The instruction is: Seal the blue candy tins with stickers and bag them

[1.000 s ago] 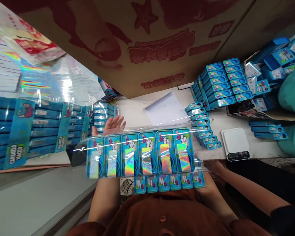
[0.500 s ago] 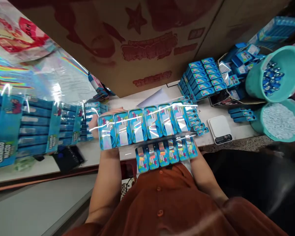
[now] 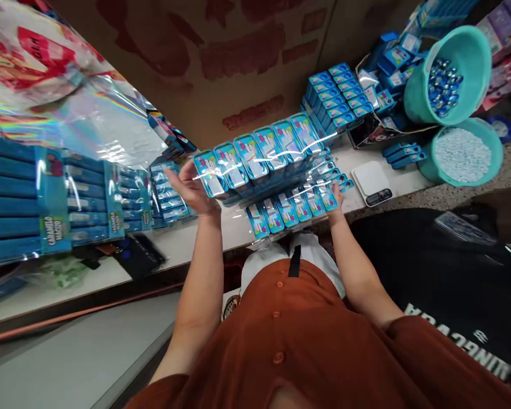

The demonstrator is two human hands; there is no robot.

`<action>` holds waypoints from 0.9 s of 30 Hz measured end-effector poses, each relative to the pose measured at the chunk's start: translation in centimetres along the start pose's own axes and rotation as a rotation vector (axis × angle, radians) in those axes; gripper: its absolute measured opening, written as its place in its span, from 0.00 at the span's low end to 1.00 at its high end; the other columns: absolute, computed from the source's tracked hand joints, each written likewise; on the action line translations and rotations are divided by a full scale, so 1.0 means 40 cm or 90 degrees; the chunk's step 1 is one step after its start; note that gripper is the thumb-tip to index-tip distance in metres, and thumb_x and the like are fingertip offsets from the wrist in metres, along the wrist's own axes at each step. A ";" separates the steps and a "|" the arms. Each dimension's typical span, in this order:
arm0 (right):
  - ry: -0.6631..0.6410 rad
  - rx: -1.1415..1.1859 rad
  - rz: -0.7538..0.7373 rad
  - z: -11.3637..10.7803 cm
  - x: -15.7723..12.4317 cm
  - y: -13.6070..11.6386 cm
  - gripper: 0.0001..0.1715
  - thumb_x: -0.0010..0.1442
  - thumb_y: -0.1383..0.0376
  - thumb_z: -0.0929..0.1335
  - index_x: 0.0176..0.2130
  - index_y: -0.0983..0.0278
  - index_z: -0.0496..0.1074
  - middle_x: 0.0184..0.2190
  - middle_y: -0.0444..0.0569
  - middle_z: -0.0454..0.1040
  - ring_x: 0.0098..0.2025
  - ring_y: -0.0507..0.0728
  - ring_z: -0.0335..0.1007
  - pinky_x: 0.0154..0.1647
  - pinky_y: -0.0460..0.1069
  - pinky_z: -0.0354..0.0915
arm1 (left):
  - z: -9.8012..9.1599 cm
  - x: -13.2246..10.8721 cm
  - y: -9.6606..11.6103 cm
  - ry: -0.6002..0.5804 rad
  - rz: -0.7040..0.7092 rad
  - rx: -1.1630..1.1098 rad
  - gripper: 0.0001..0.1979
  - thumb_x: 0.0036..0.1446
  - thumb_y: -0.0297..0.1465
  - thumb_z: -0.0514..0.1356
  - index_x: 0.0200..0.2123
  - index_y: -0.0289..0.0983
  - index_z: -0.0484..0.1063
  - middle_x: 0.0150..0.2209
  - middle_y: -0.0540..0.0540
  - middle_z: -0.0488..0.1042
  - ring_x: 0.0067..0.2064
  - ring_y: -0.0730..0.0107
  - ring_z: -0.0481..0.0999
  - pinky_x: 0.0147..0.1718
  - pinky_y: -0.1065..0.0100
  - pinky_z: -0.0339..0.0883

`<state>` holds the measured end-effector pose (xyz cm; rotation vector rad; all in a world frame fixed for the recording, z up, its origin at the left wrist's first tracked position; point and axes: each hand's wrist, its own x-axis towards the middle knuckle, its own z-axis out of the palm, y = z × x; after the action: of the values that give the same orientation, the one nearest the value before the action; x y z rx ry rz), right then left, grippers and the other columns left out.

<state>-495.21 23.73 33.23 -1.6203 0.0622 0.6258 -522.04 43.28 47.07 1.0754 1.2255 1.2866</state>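
Note:
A clear-wrapped pack of blue tins [image 3: 266, 156], arranged in two rows with glare on the film, lies in front of me above the table. My left hand [image 3: 196, 190] is at the pack's left end, its fingers stretched out and apart; some of them touch or pass behind the end tin. At the lower right corner my right hand [image 3: 336, 200] has its fingers closed on the pack's edge, partly hidden by the tins. Small blue boxes [image 3: 340, 180] lie just beyond that hand. Left of my left hand stands another group of blue boxes [image 3: 170, 196].
Large wrapped blue packs [image 3: 53, 199] line the left side. A big cardboard box [image 3: 238, 68] rises behind. To the right are stacked blue boxes [image 3: 336, 96], a white scale [image 3: 370, 180], a bucket of shiny blue balls [image 3: 472, 79] and a bucket of white pieces [image 3: 491, 162].
The wrapped pack has moved away from me and tilted, its right end farther. My left hand has come out from behind its left end, fingers now spread. The view has shifted.

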 end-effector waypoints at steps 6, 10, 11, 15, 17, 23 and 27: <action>0.154 0.049 0.051 -0.118 -0.058 0.048 0.24 0.64 0.59 0.56 0.30 0.70 0.71 0.22 0.46 0.73 0.25 0.48 0.68 0.29 0.43 0.61 | -0.180 -0.105 -0.029 -0.093 -0.092 0.301 0.43 0.60 0.42 0.16 0.45 0.29 0.66 0.50 0.46 0.73 0.54 0.73 0.70 0.44 0.68 0.60; 0.145 0.060 0.067 -0.137 -0.083 0.057 0.24 0.65 0.60 0.56 0.28 0.69 0.71 0.21 0.45 0.73 0.23 0.47 0.69 0.28 0.42 0.62 | -0.264 -0.173 -0.058 -0.007 -0.059 0.211 0.38 0.61 0.49 0.25 0.40 0.33 0.68 0.45 0.43 0.76 0.49 0.70 0.75 0.44 0.68 0.65; 0.148 0.062 0.068 -0.137 -0.082 0.051 0.24 0.65 0.60 0.56 0.28 0.69 0.71 0.21 0.45 0.73 0.23 0.47 0.69 0.28 0.42 0.62 | -0.278 -0.186 -0.066 0.026 -0.058 0.182 0.37 0.61 0.50 0.27 0.38 0.34 0.68 0.43 0.42 0.77 0.48 0.69 0.76 0.44 0.67 0.66; 0.144 0.053 0.036 -0.121 -0.065 0.008 0.24 0.66 0.61 0.57 0.27 0.69 0.71 0.20 0.45 0.72 0.23 0.47 0.68 0.27 0.42 0.64 | -0.320 -0.223 -0.077 0.098 -0.059 0.137 0.35 0.61 0.51 0.30 0.35 0.34 0.68 0.41 0.39 0.77 0.47 0.66 0.76 0.44 0.66 0.68; 0.121 0.042 0.011 -0.109 -0.058 -0.014 0.24 0.65 0.61 0.57 0.27 0.70 0.71 0.20 0.46 0.72 0.23 0.48 0.68 0.27 0.42 0.65 | -0.335 -0.240 -0.073 0.121 -0.060 0.144 0.36 0.61 0.51 0.29 0.36 0.34 0.68 0.41 0.39 0.76 0.47 0.65 0.76 0.46 0.65 0.68; 0.074 0.019 -0.029 -0.087 -0.047 -0.046 0.23 0.65 0.63 0.57 0.27 0.70 0.71 0.21 0.46 0.72 0.23 0.48 0.68 0.29 0.43 0.67 | -0.341 -0.288 -0.064 0.186 -0.065 0.078 0.34 0.61 0.50 0.34 0.36 0.33 0.71 0.40 0.38 0.77 0.45 0.65 0.77 0.47 0.63 0.66; 0.062 0.021 -0.013 -0.089 -0.032 -0.051 0.23 0.65 0.63 0.57 0.27 0.71 0.71 0.21 0.46 0.72 0.23 0.47 0.68 0.27 0.42 0.66 | -0.332 -0.301 -0.056 0.195 -0.060 0.058 0.33 0.61 0.50 0.36 0.36 0.33 0.72 0.39 0.39 0.77 0.44 0.65 0.77 0.47 0.63 0.65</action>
<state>-494.24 20.34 35.69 -1.6171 0.1272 0.5269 -533.96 30.04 44.20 0.8923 1.5580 1.3672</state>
